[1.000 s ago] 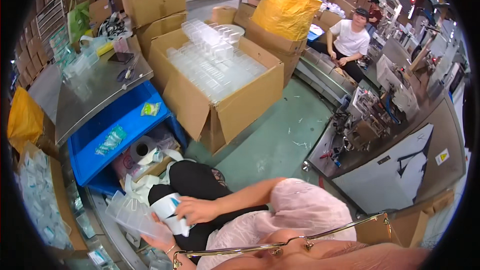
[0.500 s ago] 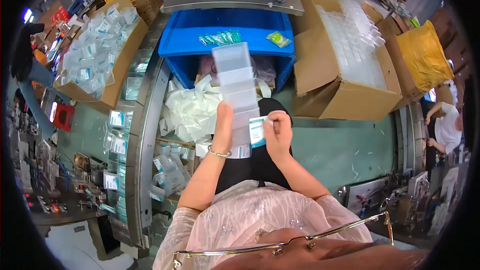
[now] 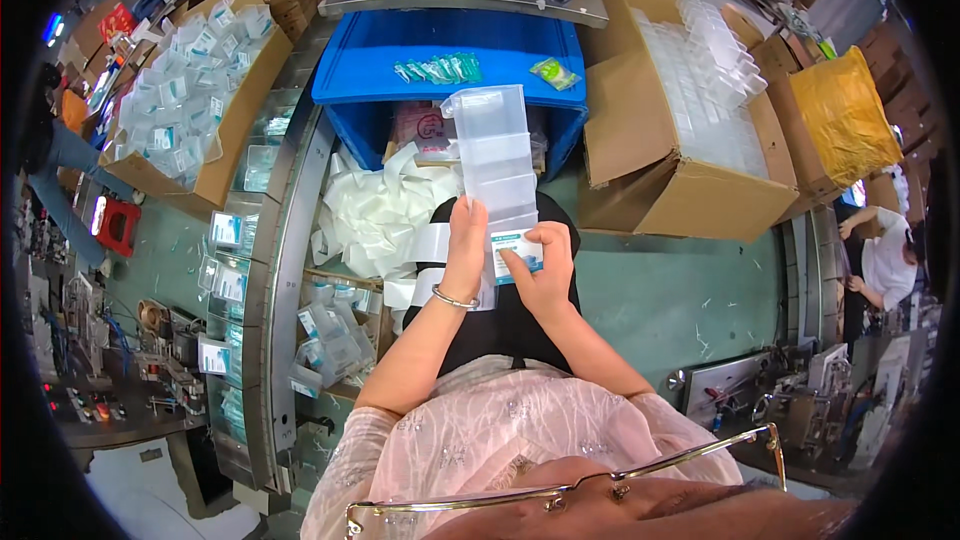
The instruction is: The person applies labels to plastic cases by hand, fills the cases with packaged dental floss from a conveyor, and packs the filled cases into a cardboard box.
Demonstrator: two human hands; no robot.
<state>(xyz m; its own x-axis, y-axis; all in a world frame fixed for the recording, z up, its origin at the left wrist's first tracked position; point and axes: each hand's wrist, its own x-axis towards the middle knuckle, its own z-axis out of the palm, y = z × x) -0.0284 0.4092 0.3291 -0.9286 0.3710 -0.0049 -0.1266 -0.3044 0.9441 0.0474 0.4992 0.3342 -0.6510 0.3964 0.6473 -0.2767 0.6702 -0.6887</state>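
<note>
clock centred on the lap, 12 straight away from the person. white and teal label (image 3: 515, 243) is at centre, over the near end of the clear row (image 3: 497, 155), whose far end points to 12. right hand (image 3: 545, 262) from about 4: thumb flat on the label's face, forefinger bent at its upper edge, so a pinch; other fingers curled, partly hidden. edge hold likely keeps it flat. can't tell if label touches plastic.

left hand (image 3: 467, 250) from 7: visible fingers together against the row's left side, rest hidden. probably there to steady the row and leave the near end free for the right hand.

white strip heap (image 3: 375, 215) at 10, low box (image 3: 372, 335) of clear boxes at 8. blue crate (image 3: 370, 45) at 12 carries teal packets (image 3: 440, 69) and a green packet (image 3: 555, 74).

carton of clear trays (image 3: 690, 205) at 1-2, open side up, presumably for easy reach. conveyor (image 3: 300, 240) at 9 with labelled boxes (image 3: 229, 285); filled carton (image 3: 240, 145) at 10, beyond it.
</note>
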